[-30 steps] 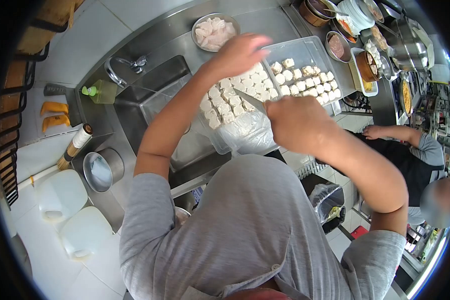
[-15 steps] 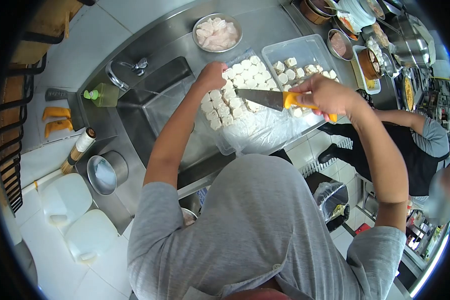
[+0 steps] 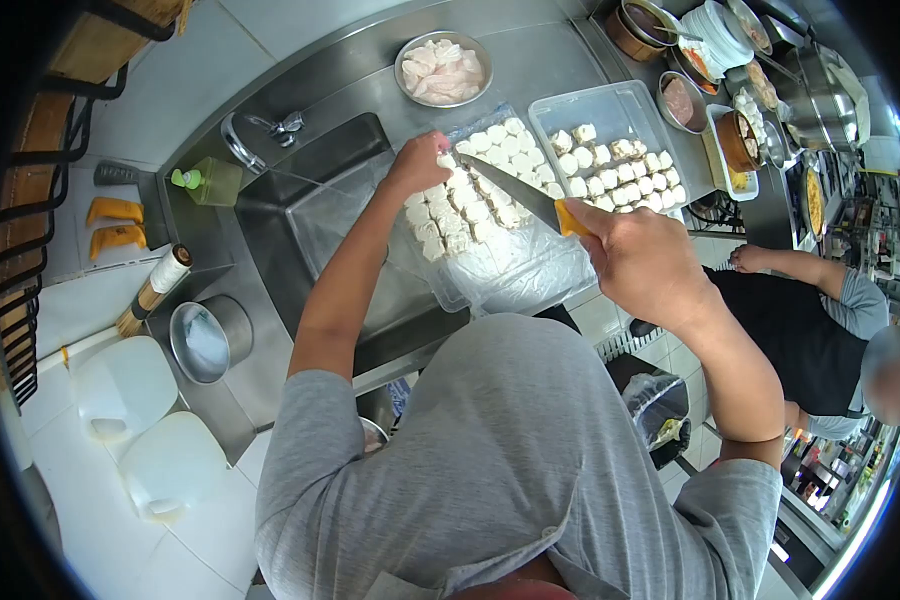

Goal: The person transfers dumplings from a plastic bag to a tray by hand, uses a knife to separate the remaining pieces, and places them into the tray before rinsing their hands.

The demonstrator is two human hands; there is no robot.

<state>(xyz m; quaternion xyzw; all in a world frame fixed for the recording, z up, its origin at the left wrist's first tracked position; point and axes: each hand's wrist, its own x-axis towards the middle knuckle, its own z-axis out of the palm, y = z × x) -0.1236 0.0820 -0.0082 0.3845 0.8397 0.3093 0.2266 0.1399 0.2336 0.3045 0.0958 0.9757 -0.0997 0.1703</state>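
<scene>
My right hand (image 3: 652, 265) grips the yellow handle (image 3: 571, 217) of a knife. Its long blade (image 3: 520, 190) slants up and left across rows of small white rounded pieces (image 3: 450, 222) lying on clear plastic. The blade's tip is close to my left hand (image 3: 420, 164), which has its fingers curled in at the upper left corner of those rows. Whatever is between the left fingers is hidden. Right of the rows stands a clear plastic container (image 3: 560, 108) with more white pieces inside. Loose plastic film (image 3: 510, 275) spreads along the near side.
A metal bowl (image 3: 402, 75) of pale raw meat slices stands behind. To the left are a sink (image 3: 270, 235), a faucet (image 3: 240, 145) and a green soap bottle (image 3: 210, 183). Pots and bowls crowd the far right. A co-worker (image 3: 800, 330) stands at the right by a bin (image 3: 660, 405).
The knife has turned from showing its broad side to a steeper slant, its tip further up and left. My right hand sits lower in view. The co-worker's arm has shifted.
</scene>
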